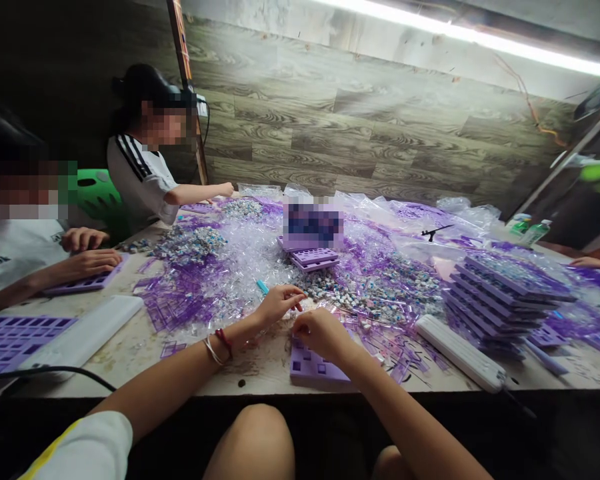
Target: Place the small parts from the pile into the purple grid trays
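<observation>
My left hand (280,303) reaches to the edge of the heap of small white and blue parts (380,291). Its fingers are loosely bent and apart, and I see nothing held in them. Curled over a purple tray with square recesses (307,368), my right hand (325,333) has its fingers pinched together; whatever they hold is hidden. The tray lies flat at the table's front edge, partly covered by that hand. A turquoise stick-like object (263,287) rests just behind my left hand.
Clear plastic pieces (260,250) and purple frames (173,297) are heaped across the table. Purple trays (500,307) are stacked at right, near a white power strip (460,353). Another white strip (93,330) lies at left. Two people (145,167) sit at left.
</observation>
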Demonstrator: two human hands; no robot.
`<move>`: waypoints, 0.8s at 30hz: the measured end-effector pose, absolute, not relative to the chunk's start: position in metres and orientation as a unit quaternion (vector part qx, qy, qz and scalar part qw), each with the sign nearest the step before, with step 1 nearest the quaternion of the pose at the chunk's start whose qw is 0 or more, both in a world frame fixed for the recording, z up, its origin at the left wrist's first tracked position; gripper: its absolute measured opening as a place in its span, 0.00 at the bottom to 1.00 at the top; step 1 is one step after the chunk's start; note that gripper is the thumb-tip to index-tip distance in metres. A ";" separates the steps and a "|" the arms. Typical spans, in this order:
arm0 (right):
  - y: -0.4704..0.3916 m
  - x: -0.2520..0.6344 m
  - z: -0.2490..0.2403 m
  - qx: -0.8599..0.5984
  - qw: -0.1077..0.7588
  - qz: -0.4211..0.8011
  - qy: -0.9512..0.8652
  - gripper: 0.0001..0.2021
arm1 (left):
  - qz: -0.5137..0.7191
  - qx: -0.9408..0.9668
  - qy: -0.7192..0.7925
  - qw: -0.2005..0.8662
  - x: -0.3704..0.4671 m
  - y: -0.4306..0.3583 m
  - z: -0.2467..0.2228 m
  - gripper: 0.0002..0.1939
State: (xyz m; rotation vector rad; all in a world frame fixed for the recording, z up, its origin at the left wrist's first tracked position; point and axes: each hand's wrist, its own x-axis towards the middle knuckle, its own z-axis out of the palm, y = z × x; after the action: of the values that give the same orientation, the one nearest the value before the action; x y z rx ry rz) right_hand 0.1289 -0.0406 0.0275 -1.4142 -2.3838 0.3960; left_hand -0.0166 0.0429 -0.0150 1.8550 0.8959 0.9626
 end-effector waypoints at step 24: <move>-0.031 0.170 0.032 -0.591 0.080 0.057 -0.801 0.08 | 0.425 0.648 0.389 0.498 -0.017 0.041 -0.012 0.22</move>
State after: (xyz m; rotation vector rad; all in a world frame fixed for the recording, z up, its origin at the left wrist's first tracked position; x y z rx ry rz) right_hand 0.1700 -0.0306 0.0324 -1.7677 -2.3946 0.1716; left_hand -0.0170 0.0407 -0.0116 1.5687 0.9410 1.0278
